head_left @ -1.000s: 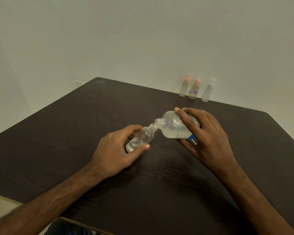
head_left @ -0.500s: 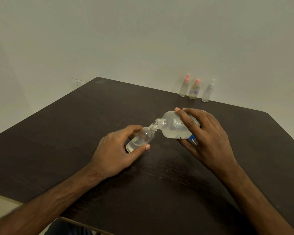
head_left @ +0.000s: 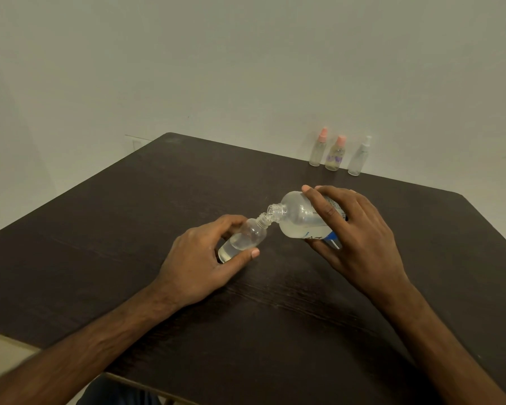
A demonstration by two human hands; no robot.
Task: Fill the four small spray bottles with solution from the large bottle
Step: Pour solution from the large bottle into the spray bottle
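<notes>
left hand: I see the left hand point(head_left: 199, 258) grasping the small spray bottle point(head_left: 246, 238) (cap off), thumb in front, fingers behind.
small spray bottle: mid-bench point(head_left: 129, 214), tilted, neck up and to the right; can't tell if its base touches the bench.
right hand: the right hand point(head_left: 360, 229) is wrapped round the large bottle point(head_left: 298, 220), which is tipped, mouth at the small bottle's mouth.
liquid: clear, low in the small spray bottle, pooled along the large bottle's lower side.
far edge: pink-capped spray bottle point(head_left: 317, 152), purple-labelled spray bottle point(head_left: 335, 154), white-capped spray bottle point(head_left: 358, 157), upright in a row by the wall point(head_left: 246, 68).
</notes>
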